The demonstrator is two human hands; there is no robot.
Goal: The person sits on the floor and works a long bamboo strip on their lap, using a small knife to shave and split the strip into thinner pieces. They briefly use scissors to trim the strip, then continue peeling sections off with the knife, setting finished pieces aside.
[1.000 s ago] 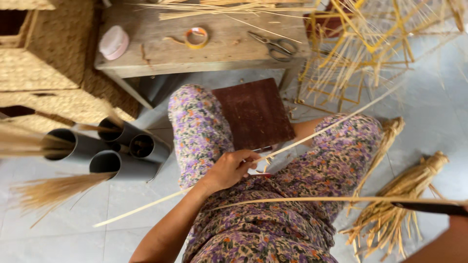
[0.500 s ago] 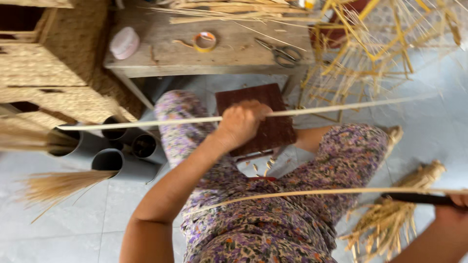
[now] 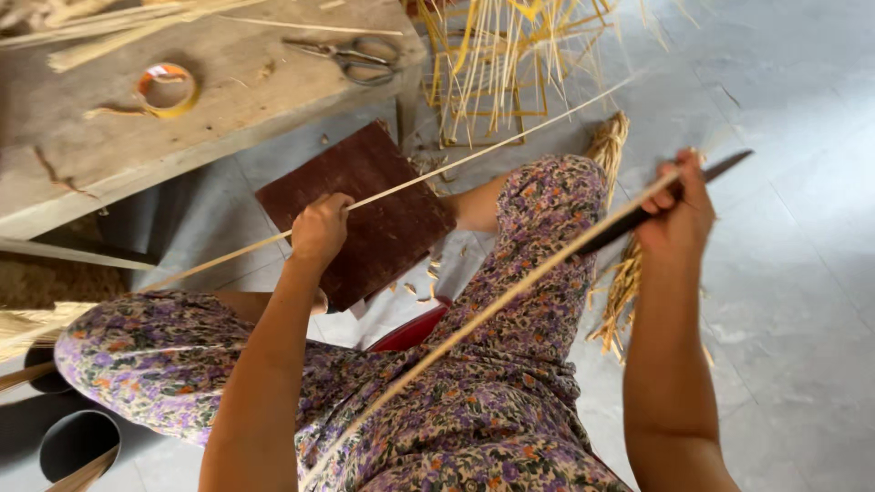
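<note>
My left hand [image 3: 319, 228] is closed around a long thin bamboo strip [image 3: 456, 164] that runs from lower left up to the upper right, over a dark brown board [image 3: 374, 182] on the floor. My right hand [image 3: 679, 214] grips a dark-bladed knife [image 3: 725, 166] together with a second pale bamboo strip [image 3: 492, 305], which slants down across my flowered lap [image 3: 474, 410].
A wooden bench [image 3: 109, 137] at the upper left carries scissors [image 3: 351, 56], a tape roll [image 3: 167, 88] and loose strips. A bamboo frame [image 3: 497, 64] stands behind. Straw bundle [image 3: 624, 273] lies by my right knee. Grey tubes [image 3: 73, 442] sit at the lower left.
The view has shifted left and down. My right hand has risen with the knife and strip to the upper right. My left hand has tilted its strip from level to slanting upward.
</note>
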